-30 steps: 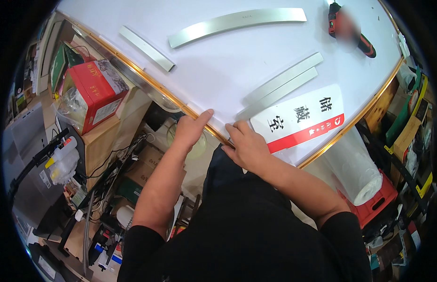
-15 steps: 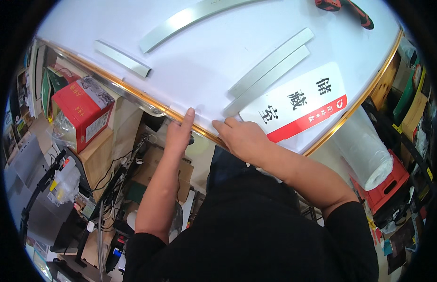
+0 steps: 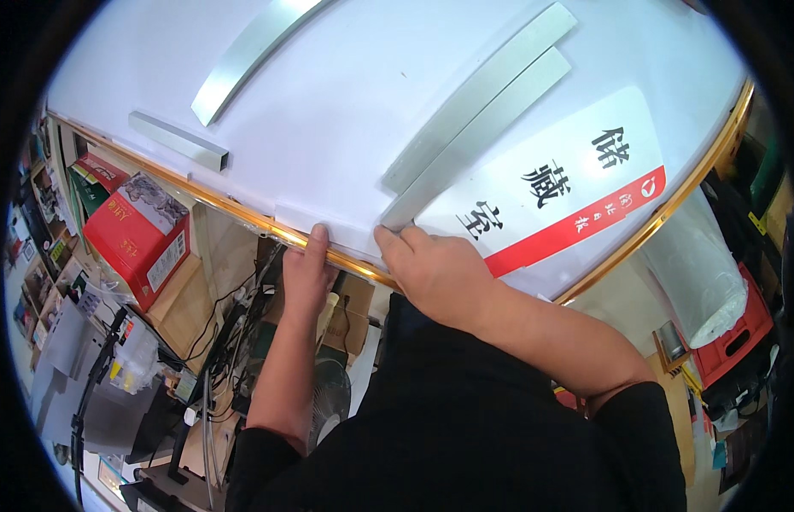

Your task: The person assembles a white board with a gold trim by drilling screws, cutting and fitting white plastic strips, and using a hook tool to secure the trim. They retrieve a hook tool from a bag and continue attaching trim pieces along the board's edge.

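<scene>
My left hand (image 3: pixel 307 271) is at the gold-edged white table (image 3: pixel 329 145), its thumb on top of the gold trim and its fingers curled below, partly hidden. A thin pale strip (image 3: pixel 307 220) lies by that thumb. My right hand (image 3: pixel 440 275) rests on the near edge with curled fingers, touching the end of a silver metal bar (image 3: pixel 474 141). Whether the fingers grip anything is hidden. Another silver bar (image 3: pixel 499 77) lies alongside. Right of them a white sign plate (image 3: pixel 559 230) with black characters and a red band lies flat.
A short silver bar (image 3: pixel 177 138) and a long curved-looking one (image 3: pixel 248 64) lie farther left on the table. Below the left edge stand a red box (image 3: pixel 137 235) and tangled cables (image 3: pixel 235 316). A plastic-wrapped roll (image 3: pixel 700 273) and a red case (image 3: pixel 738 333) are at the right.
The view has shifted, and the red tool at the far right has mostly left it. My left thumb has come down onto the trim. My right fingertips now meet the bar's near end.
</scene>
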Demonstrator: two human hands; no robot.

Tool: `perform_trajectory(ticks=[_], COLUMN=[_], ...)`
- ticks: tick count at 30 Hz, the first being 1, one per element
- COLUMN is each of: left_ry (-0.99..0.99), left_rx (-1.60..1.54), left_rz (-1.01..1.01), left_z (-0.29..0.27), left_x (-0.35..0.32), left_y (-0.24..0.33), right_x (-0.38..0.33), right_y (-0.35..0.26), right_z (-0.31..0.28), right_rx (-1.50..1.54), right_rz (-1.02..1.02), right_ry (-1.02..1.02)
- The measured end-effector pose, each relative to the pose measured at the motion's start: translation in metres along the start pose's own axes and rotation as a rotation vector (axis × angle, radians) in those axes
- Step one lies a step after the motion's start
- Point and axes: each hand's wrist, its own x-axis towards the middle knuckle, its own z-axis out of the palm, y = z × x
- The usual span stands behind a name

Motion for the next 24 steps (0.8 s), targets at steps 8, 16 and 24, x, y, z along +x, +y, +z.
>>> perform_trajectory(ticks=[8, 16, 24], left_ry=[0.086, 0.058, -0.059], left_rx=[0.044, 0.278, 0.485], left_rz=[0.061, 0.080, 0.150], left_z=[0.009, 0.000, -0.013], left_x=[-0.003, 0.005, 0.000], left_y=[0.006, 0.006, 0.019], right_x=[0.007, 0.013, -0.097], right_y=[-0.011, -0.023, -0.052], right_z=[0.010, 0.023, -0.024], right_rx=[-0.021, -0.035, -0.015], right_rz=[0.000, 0.022, 0.289], right_ry=[0.005, -0.069, -0.043])
